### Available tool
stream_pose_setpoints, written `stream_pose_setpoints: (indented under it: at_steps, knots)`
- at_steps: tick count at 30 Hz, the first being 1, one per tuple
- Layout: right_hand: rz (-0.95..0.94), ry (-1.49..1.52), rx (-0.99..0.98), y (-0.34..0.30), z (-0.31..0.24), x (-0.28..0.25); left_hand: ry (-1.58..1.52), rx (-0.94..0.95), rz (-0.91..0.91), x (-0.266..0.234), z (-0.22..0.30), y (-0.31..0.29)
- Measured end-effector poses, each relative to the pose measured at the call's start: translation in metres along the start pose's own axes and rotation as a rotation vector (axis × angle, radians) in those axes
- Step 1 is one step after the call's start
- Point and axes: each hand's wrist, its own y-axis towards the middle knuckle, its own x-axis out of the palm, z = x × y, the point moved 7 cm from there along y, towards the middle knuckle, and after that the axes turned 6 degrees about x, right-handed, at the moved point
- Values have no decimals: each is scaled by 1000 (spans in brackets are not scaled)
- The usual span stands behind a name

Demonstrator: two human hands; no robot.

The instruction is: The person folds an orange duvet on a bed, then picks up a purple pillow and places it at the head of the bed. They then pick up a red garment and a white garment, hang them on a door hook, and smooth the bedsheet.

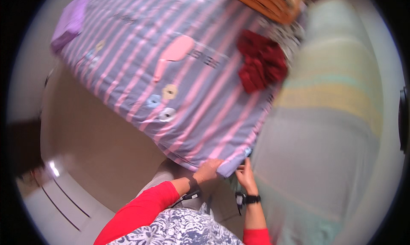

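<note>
Striped sheet (179, 69) covers the bed; its near corner sits at six o'clock. My left hand (208, 170) pinches this corner, my right hand (246, 175) fingers too. I should pull evenly, keeping stripes straight.

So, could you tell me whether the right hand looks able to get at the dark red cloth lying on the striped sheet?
Probably not from here. The right hand is at the near corner of the striped sheet, while the red cloth lies far up it. Nothing blocks the way.
</note>
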Motion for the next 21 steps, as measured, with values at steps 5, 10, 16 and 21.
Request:
stream_pose_setpoints:
  at_steps: [5, 10, 16, 21]
  knots:
    - [306, -1376, -796, 17, -93, 14, -359, 31, 21, -16, -10, 4]
    - [-385, -1404, -705, 90, -72, 42, -488, -258, 27, 19, -45, -7]
    - [-541, -1669, -701, 86, -39, 47, -672, -210, -3, 59, -36, -19]
    - [-596, -1684, -823, 50, -41, 46, -783, -156, -5, 72, -8, -36]
